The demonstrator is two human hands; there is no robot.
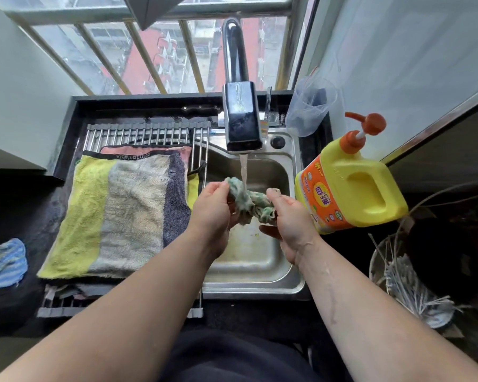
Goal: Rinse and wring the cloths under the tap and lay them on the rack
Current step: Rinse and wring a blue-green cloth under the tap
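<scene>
stretching between both hands, the bunched green-and-white wet cloth (247, 201) sits under the tap's stream; left hand (214, 213) and right hand (289, 216) each grip one end.

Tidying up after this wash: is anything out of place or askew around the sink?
A blue striped cloth lies crumpled on the dark counter left of the rack, apart from the flat cloths laid on it. The yellow detergent jug looks tilted, perhaps only lens distortion.

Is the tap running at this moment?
Running. A stream of water falls from the tap spout onto the green cloth, held bunched by the left hand and right hand above the sink.
</scene>
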